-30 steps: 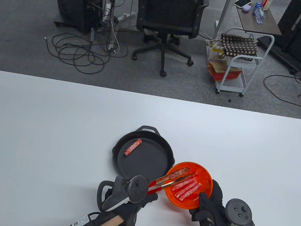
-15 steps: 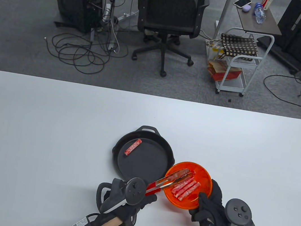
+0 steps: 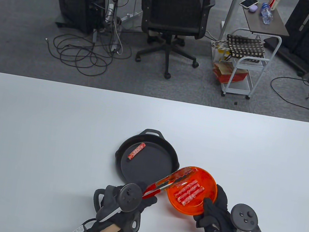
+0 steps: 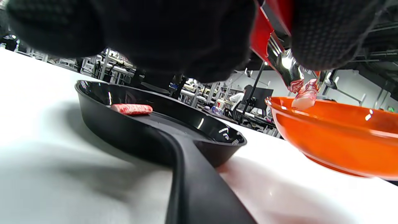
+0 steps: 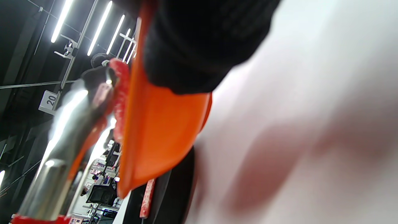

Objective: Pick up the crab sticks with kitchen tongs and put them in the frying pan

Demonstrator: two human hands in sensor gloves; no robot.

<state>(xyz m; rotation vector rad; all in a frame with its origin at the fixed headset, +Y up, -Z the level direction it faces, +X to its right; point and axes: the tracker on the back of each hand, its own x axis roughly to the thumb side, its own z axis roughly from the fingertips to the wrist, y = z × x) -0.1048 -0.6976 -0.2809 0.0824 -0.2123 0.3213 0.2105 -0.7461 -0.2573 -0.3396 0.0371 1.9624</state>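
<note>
The left hand (image 3: 126, 202) grips the tongs (image 3: 169, 181), which pinch one crab stick (image 4: 306, 93) above the orange bowl (image 3: 211, 183), lower centre of frame. The right hand (image 3: 215, 213) clasps the bowl's rim. Keep squeezing evenly and carry it left, low over the frying pan (image 3: 146, 167) on the counter (image 3: 37, 132), before easing off.
</note>
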